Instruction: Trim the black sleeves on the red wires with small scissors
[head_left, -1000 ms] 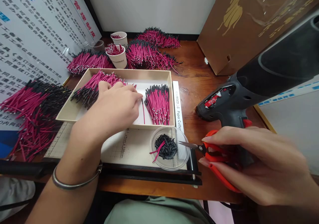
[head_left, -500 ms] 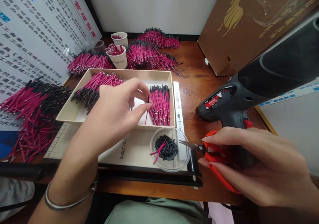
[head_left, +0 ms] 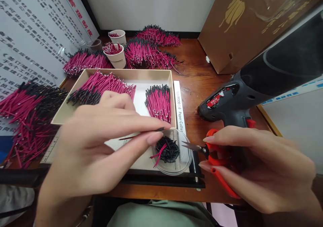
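Thumb and forefinger of the left hand [head_left: 101,146] are pinched together on a thin single wire with a black sleeved tip [head_left: 133,136], held level just above the white paper-cutter board [head_left: 131,159], its black end pointing toward three o'clock and reaching the rim of a round clear plastic dish [head_left: 188,159]. That dish holds a small heap of short black tubing pieces [head_left: 168,149] with a couple of magenta wire offcuts lying across them. At three o'clock from the dish, the right hand [head_left: 257,166] is wrapped around the orange-handled snips [head_left: 214,153], fingers closed over both handles; the thin blades point toward nine o'clock with their tips just over the dish's edge. At twelve o'clock from the dish sits a shallow cream cardboard tray [head_left: 151,75] with two lots inside: a large fanned bundle of magenta wires with black ends [head_left: 101,85] on its nine o'clock side, and a smaller, neatly stacked magenta bundle [head_left: 158,102] against its three o'clock wall, bare white floor between them. Farther off toward eleven o'clock stand two white paper cups, the nearer one [head_left: 118,60] stuffed with upright magenta wires, the farther one [head_left: 119,37] also showing magenta ends. Loose magenta heaps [head_left: 148,52] lie on the wooden table around them. A black heat gun [head_left: 252,85] rests at one o'clock from the right hand.
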A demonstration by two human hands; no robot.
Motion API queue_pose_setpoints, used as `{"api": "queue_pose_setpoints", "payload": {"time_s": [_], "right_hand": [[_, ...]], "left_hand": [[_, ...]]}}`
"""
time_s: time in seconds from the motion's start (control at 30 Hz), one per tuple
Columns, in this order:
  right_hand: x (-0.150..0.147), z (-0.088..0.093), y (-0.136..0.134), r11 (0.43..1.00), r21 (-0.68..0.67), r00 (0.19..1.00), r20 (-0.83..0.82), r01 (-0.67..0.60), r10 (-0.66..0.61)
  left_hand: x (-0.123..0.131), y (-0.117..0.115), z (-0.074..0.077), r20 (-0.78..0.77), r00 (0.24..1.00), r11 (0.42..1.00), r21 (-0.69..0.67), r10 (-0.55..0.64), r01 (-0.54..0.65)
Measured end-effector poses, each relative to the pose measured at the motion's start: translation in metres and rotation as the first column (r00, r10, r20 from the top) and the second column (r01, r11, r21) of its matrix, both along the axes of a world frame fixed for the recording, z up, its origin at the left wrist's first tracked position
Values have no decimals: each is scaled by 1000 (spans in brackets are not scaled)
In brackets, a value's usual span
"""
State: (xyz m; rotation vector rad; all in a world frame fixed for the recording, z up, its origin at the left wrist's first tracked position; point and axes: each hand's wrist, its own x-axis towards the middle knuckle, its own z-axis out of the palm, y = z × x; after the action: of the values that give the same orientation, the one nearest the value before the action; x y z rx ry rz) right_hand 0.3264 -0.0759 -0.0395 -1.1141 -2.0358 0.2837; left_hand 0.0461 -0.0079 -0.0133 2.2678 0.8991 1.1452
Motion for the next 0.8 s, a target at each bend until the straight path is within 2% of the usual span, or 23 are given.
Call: {"api": "queue_pose_setpoints", "payload": {"time_s": [0.17, 0.33, 0.43, 0.53, 0.67, 0.8], "right_hand": [[-5, 5, 1, 999, -35, 999, 40, -10, 11], [-5, 1, -1, 1000, -9, 1000, 1, 29, -29], [-4, -1, -2, 999, 0, 999, -16, 51, -51], [-4, 0, -2, 999, -30, 998, -35, 44, -45], [-1, 0, 0, 999, -21, 999, -19, 31, -31], [4, -2, -2, 997, -49, 997, -51, 63, -66]], "left_hand": [[8, 2, -10, -34, 999, 991, -134, -4, -1], [6, -3, -3, -54, 999, 988, -153, -8, 0], [-4, -15, 0, -108, 985, 983, -109, 133, -145], [-16, -32, -8, -208, 950, 969, -38, 232, -245], [-32, -47, -29, -336, 914, 973, 118, 226, -198], [-47, -51, -45, -529, 826, 974, 204, 195, -99]]}}
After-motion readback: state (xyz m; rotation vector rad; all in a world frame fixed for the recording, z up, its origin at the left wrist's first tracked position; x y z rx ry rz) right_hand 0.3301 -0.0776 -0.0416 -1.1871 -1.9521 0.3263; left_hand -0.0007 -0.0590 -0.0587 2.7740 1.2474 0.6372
